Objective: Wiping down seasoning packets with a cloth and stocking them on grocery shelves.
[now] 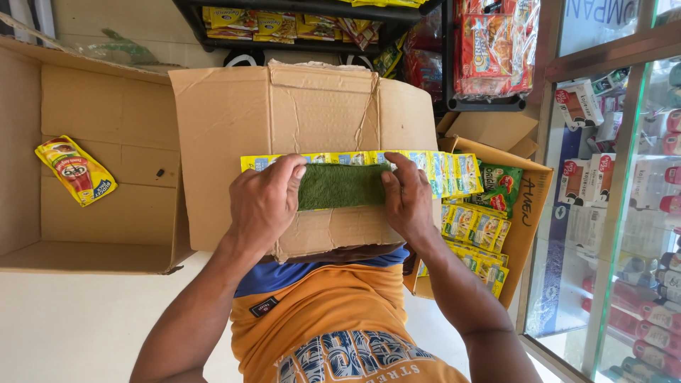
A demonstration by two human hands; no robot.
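A green scrub pad (339,186) lies flat on a closed cardboard box (298,120) in front of me. My left hand (264,202) grips the pad's left end and my right hand (406,195) grips its right end. Under and behind the pad runs a strip of yellow and blue sachets (440,170), which hangs off the box's right side.
An open cardboard box (106,128) on the left holds one yellow sachet packet (74,170). At the right, another open carton (528,213) holds yellow and green packets. A black rack (312,32) with snack packs stands behind, and a glass display case (624,213) lines the right side.
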